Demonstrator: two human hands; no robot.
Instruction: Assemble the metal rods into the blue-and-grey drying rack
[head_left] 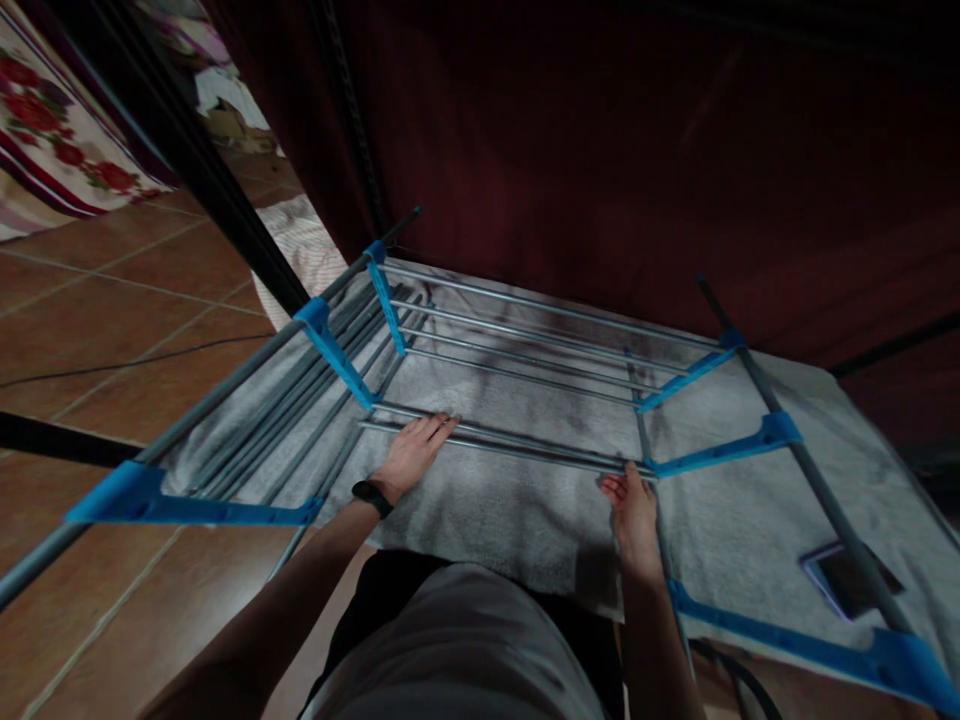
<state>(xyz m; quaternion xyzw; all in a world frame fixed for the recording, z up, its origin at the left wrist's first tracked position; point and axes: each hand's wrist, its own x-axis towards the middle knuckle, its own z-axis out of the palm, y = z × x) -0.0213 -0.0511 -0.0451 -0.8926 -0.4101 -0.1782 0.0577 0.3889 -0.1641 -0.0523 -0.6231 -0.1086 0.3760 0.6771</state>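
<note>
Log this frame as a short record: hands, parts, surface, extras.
left hand: fingers on the near rods, wearing a dark wristband
right hand: fingers at the rods' right ends
grip: firmness unclear
blue brackets: three per side
far bracket pair: spanned by metal rods
bundled grey tubes: left side
surface: grey cloth
extras: phone at right

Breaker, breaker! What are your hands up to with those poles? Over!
Left hand on the near metal poles. Right hand at their right ends, beside a blue bracket. Phone on grey cloth, away from both hands.
</note>
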